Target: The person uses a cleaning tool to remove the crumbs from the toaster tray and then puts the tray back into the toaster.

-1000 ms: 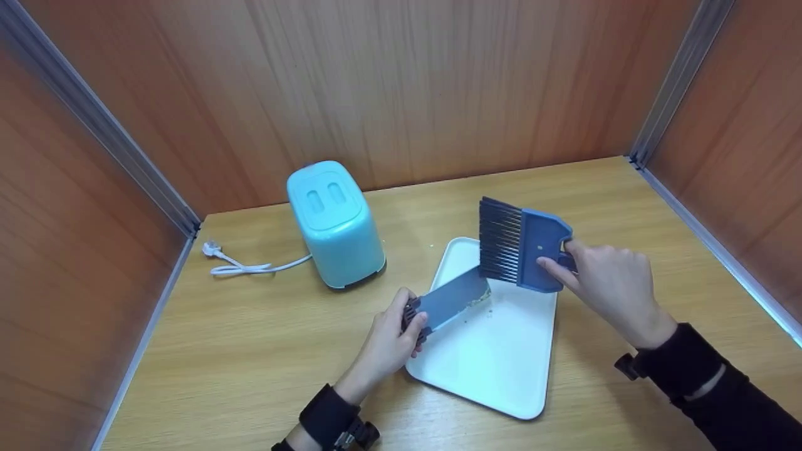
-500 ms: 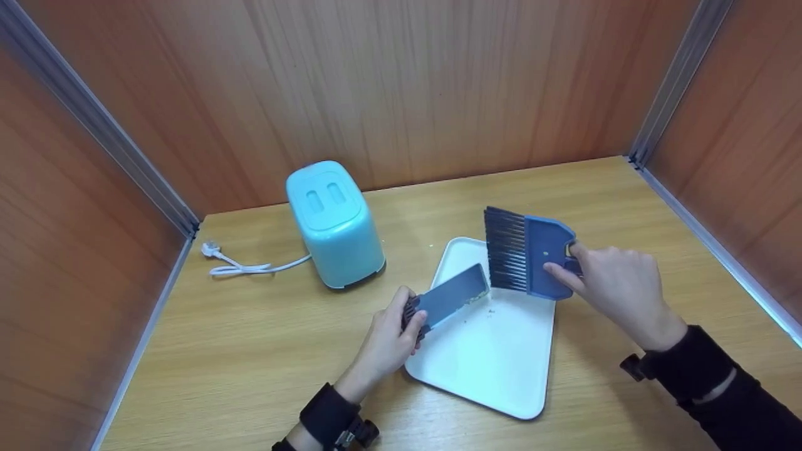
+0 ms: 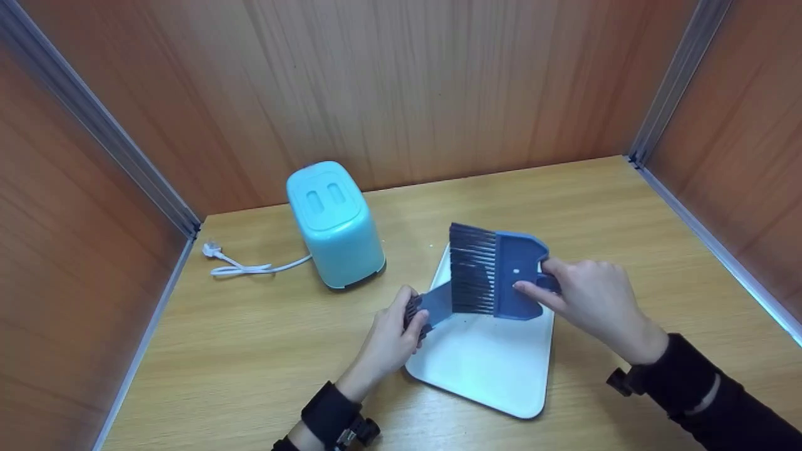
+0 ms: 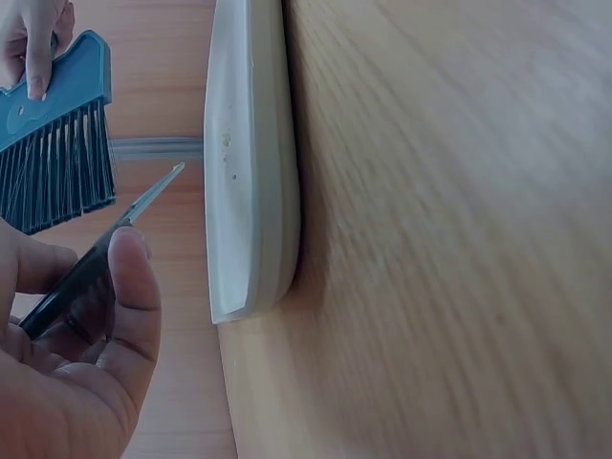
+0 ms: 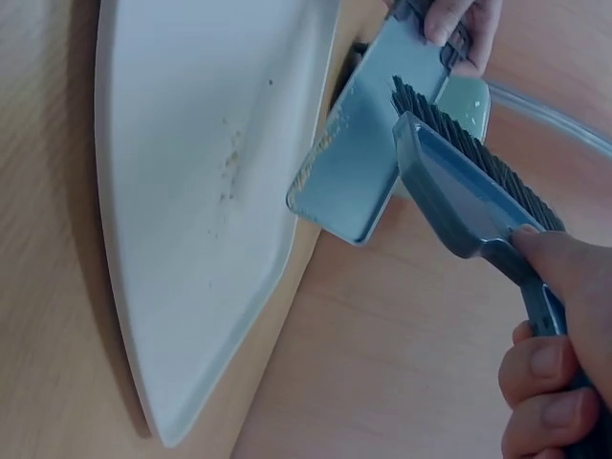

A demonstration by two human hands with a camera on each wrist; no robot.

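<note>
My left hand point(image 3: 388, 338) grips a small blue-grey dustpan point(image 3: 437, 304) by its dark end, tilted over the white tray point(image 3: 489, 376). Pale crumbs point(image 5: 316, 158) line one edge of the pan in the right wrist view. In my right hand point(image 3: 595, 307) is a blue hand brush point(image 3: 517, 275), the thumb pressed along its handle. Its dark bristles point(image 3: 473, 269) point left and overlap the pan's far part in the head view, hiding it there. More crumbs point(image 5: 229, 167) lie scattered on the tray's surface.
A turquoise toaster point(image 3: 335, 232) stands left of the tray, its white cord and plug point(image 3: 241, 269) lying beside it. Tiny pale specks dot the wooden table point(image 3: 250, 363) near the toaster. Wood-grained panels point(image 3: 438, 94) rise behind and at both sides.
The brush first shifts slightly right, away from the dustpan, then comes left and nearer me, its bristles now covering the pan's far end. My left hand and the dustpan stay nearly still.
</note>
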